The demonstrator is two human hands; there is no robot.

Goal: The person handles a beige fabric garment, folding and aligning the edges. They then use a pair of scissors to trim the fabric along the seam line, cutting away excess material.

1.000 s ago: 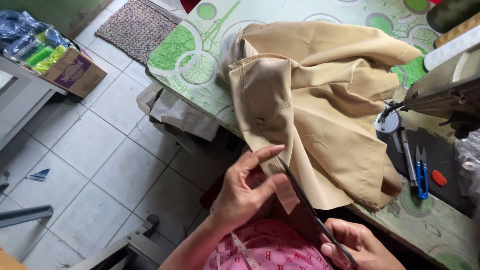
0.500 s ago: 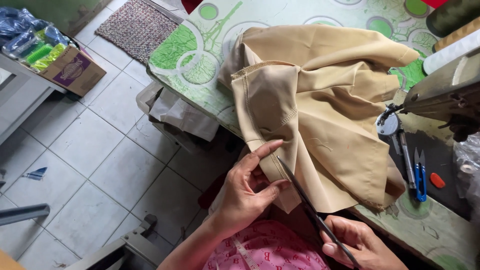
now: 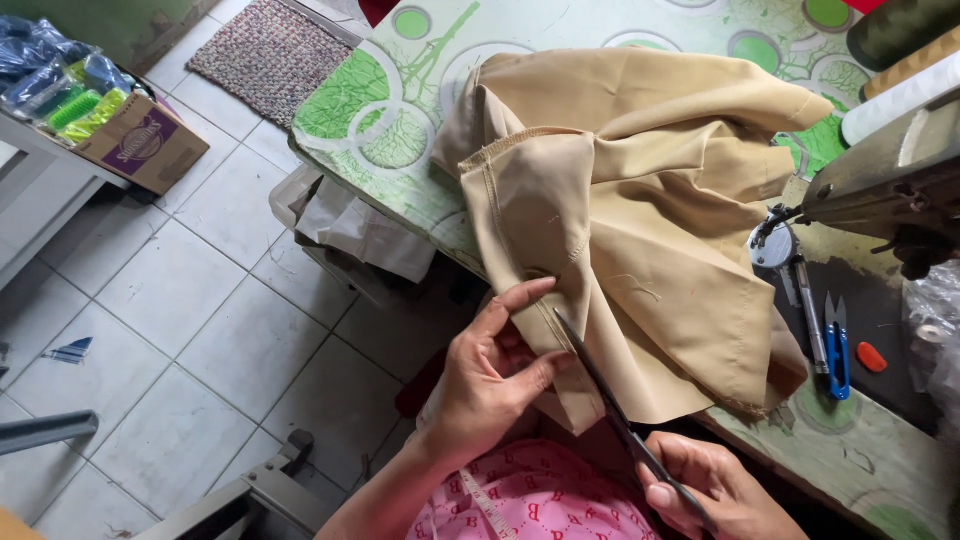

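My left hand [image 3: 490,375] comes up from below the tan fabric [image 3: 620,210], wrist bent, index finger stretched along the cloth's lower edge and thumb pressed up beneath it, so the two pinch a fold of the hem. My right hand [image 3: 705,490] sits lower, to the right of that fold, curled shut around the handles of the scissors [image 3: 610,400], whose dark blades slant up and left until the tip meets the fabric just beside my left thumb. The fabric is a plain, matte beige piece with a stitched seam along one edge, bunched in loose folds and spilling off the near side of the green patterned surface [image 3: 380,120]. Right of the fabric lie small blue thread snips [image 3: 836,345], below the sewing machine [image 3: 885,185].
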